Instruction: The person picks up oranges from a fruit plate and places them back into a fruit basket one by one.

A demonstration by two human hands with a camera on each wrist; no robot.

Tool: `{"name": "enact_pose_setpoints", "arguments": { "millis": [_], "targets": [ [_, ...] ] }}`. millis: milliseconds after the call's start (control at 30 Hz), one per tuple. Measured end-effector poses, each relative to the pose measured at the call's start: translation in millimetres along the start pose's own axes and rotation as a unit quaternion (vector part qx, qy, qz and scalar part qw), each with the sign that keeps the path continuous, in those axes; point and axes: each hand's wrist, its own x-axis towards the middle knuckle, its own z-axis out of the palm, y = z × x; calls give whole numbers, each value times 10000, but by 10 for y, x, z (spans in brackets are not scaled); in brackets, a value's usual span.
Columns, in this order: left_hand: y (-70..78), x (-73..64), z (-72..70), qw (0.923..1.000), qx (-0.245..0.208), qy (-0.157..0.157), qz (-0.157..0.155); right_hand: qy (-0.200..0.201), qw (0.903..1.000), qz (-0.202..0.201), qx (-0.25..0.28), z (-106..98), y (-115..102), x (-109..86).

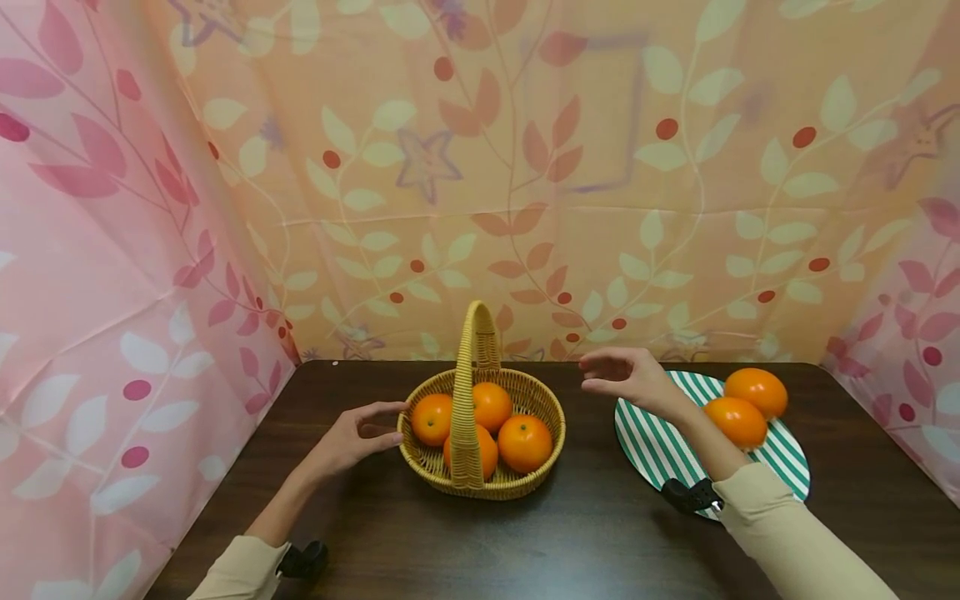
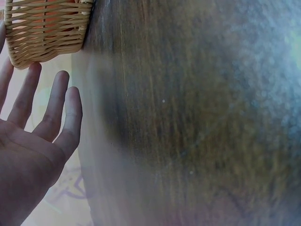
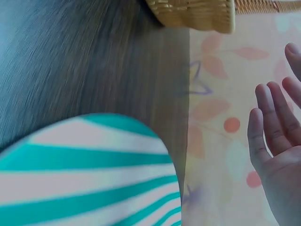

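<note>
A yellow wicker basket (image 1: 480, 492) with a tall arched handle stands on the dark table, several oranges (image 1: 525, 443) inside it. At its left rim is my left hand (image 1: 352, 437), fingertips right at the wicker and thumb apart from the fingers. The left wrist view shows that hand (image 2: 37, 141) with fingers extended below the basket's woven side (image 2: 49, 30). My right hand (image 1: 633, 383) hovers between the basket and a green-and-white striped plate (image 1: 645, 433), fingers loosely bent around nothing. In the right wrist view this hand (image 3: 282, 155) is apart from the basket (image 3: 197, 14).
Two oranges (image 1: 735, 422) lie on the far right part of the striped plate, beyond my right forearm. Behind the table (image 1: 525, 554) hangs a floral curtain (image 1: 487, 167), with pink patterned cloth (image 1: 97, 292) along the left side.
</note>
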Motion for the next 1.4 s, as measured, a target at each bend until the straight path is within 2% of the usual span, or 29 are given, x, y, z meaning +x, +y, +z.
{"name": "enact_pose_setpoints", "arguments": {
  "millis": [500, 633, 833, 1067, 1167, 1400],
  "targets": [
    [15, -5, -1, 10000, -34, 40, -54, 333, 9980, 158, -506, -461, -48, -372],
    [3, -7, 0, 10000, -19, 31, -7, 390, 9978, 128, -525, -579, -69, -473],
    [-12, -5, 1, 10000, -17, 8, 41, 460, 9953, 118, -847, -769, -97, -683],
    [-20, -3, 2, 10000, -12, 14, 32, 702, 9825, 583, -1626, -996, -151, -978],
    [-28, -3, 3, 10000, -20, 36, 24, 762, 9793, 630, -1764, -1088, -153, -1102],
    [-38, -1, 0, 10000, -45, 34, 44, 1196, 9709, 1000, -1815, -1227, -113, -1318]
  ]
}}
